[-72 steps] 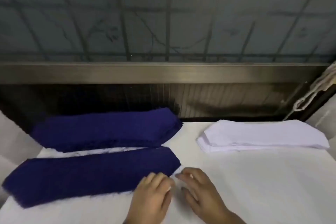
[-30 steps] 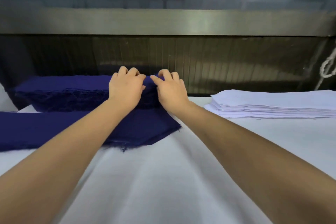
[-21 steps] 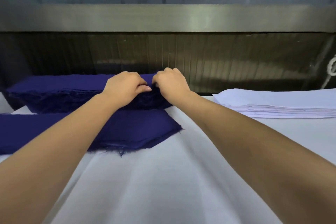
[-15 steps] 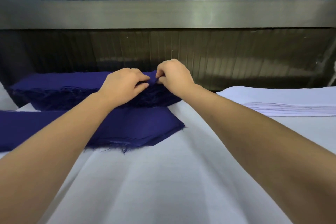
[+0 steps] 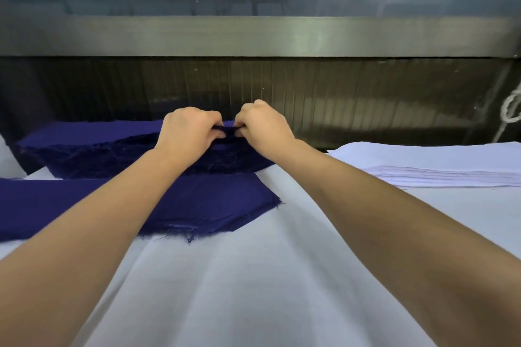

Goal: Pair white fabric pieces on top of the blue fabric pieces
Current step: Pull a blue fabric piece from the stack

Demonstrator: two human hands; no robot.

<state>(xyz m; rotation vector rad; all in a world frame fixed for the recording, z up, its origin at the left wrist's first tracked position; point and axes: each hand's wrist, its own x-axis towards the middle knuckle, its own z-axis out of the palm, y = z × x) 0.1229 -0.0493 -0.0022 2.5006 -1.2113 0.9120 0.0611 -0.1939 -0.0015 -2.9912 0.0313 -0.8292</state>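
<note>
A thick stack of dark blue fabric pieces point(image 5: 93, 149) lies at the back left of the table. My left hand point(image 5: 187, 135) and my right hand point(image 5: 263, 128) both pinch the top blue piece at the stack's right end, fingers curled, lifting its edge slightly. In front of the stack lies a single long blue fabric piece point(image 5: 208, 205), flat, its frayed right end near the table's middle; my left forearm crosses over it. A stack of white fabric pieces point(image 5: 439, 163) lies at the back right, apart from both hands.
The table is covered with a white cloth point(image 5: 253, 290) with soft creases. Behind it runs a dark ribbed panel under a metal rail point(image 5: 253, 36). A knotted white cord point(image 5: 510, 110) hangs at the far right.
Both hands reached from the near blue piece's end to the back stack. They went from resting on its right end to pinching and raising the top layer's edge.
</note>
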